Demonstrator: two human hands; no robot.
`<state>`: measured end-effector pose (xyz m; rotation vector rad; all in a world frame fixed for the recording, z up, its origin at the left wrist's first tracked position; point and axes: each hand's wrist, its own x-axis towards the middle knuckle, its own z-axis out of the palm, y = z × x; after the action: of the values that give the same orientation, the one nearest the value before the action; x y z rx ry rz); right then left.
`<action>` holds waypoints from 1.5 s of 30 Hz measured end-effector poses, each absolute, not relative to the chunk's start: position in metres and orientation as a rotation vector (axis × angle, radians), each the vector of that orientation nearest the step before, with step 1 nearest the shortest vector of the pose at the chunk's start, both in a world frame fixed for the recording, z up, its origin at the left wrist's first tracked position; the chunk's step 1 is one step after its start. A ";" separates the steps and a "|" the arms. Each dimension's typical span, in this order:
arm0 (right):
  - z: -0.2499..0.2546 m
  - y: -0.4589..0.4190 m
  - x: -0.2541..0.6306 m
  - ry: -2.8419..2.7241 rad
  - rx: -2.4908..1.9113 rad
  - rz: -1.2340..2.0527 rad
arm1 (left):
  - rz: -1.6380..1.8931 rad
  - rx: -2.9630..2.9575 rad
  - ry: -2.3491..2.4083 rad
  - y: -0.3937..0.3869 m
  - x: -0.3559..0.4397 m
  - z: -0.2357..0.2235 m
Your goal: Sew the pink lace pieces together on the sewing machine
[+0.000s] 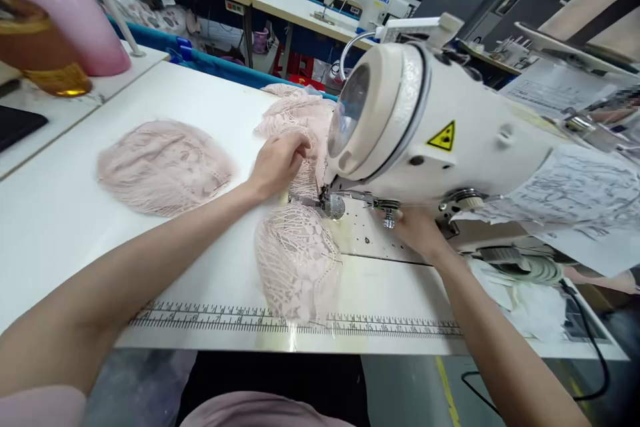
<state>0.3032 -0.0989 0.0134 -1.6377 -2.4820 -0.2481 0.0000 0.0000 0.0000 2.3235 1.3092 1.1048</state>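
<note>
My left hand (278, 163) rests on the far side of the needle area, fingers curled in and pinching pale pink lace (300, 117). That lace runs under the sewing machine (440, 120) head, beside the presser foot (325, 203). On the near side of the foot lies a rounded lace cup (300, 263), flat on the table towards me. My right hand (417, 230) reaches in under the machine arm, by the metal guide and knurled screw; its fingers are hidden there. A second rounded lace piece (165, 167) lies on the table to the left.
A printed ruler tape (210, 317) runs along the front edge of the white table (65, 233). A pink bottle (80, 20), an amber jar (55, 60) and a black phone-like slab (17, 127) stand or lie at the left. White cloth scraps (535, 307) lie at the right.
</note>
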 end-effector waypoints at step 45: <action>-0.010 -0.125 0.226 -2.440 -1.146 -0.472 | 0.391 3.146 1.051 -0.102 0.002 0.003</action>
<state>0.2264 -0.1247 -0.0097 -1.1463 -2.4401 -0.4724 0.0023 -0.1022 0.0026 3.1458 1.0508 0.3910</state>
